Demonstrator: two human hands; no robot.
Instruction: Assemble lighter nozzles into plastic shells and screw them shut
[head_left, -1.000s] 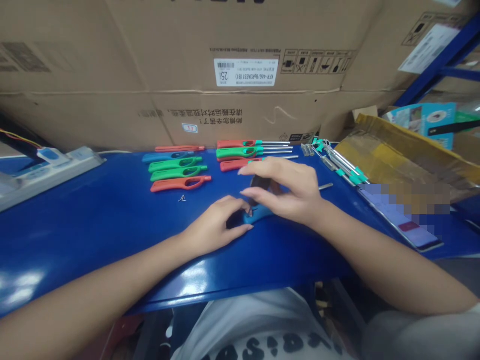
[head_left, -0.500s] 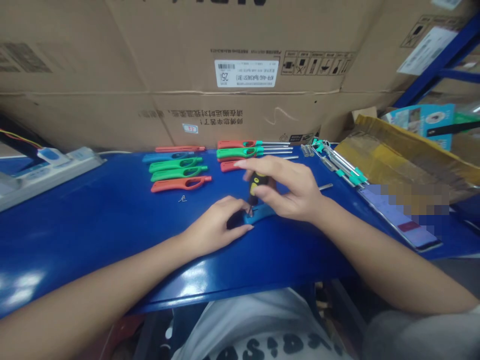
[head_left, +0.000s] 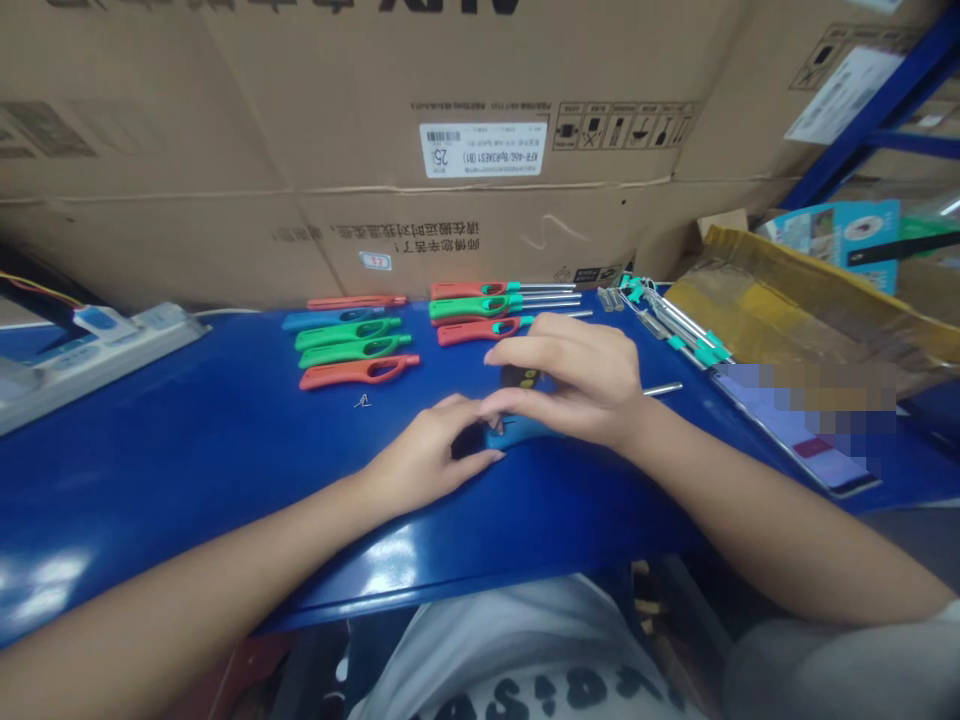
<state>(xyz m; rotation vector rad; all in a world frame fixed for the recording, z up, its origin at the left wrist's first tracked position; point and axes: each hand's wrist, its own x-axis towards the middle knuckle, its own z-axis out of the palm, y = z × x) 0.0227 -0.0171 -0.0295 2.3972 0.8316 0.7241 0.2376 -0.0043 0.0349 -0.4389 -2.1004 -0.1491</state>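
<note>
My left hand (head_left: 427, 455) presses down on a blue plastic utility lighter (head_left: 517, 431) lying on the blue table (head_left: 187, 470), and its fingertips reach the lighter's body. Above it, my right hand (head_left: 562, 385) wraps a black and yellow screwdriver handle (head_left: 521, 378), mostly hidden by the fingers. The screwdriver's tip is hidden. Further back lie several red, green and blue lighter bodies, among them a red one (head_left: 358, 371) and a green one (head_left: 345, 351). A tiny metal part (head_left: 363, 401) rests left of my hands.
Right of my hands lie a steel rod (head_left: 663, 389) and a bundle of metal lighter nozzles with teal fittings (head_left: 679, 325). A phone (head_left: 795, 430) sits at the right, a white power strip (head_left: 97, 345) at the left. Cardboard cartons (head_left: 480, 200) stand along the table's back.
My right hand has moved down and closed over the screwdriver handle, hiding its yellow marking. The left hand and the blue lighter stay in place, and the view has shifted slightly.
</note>
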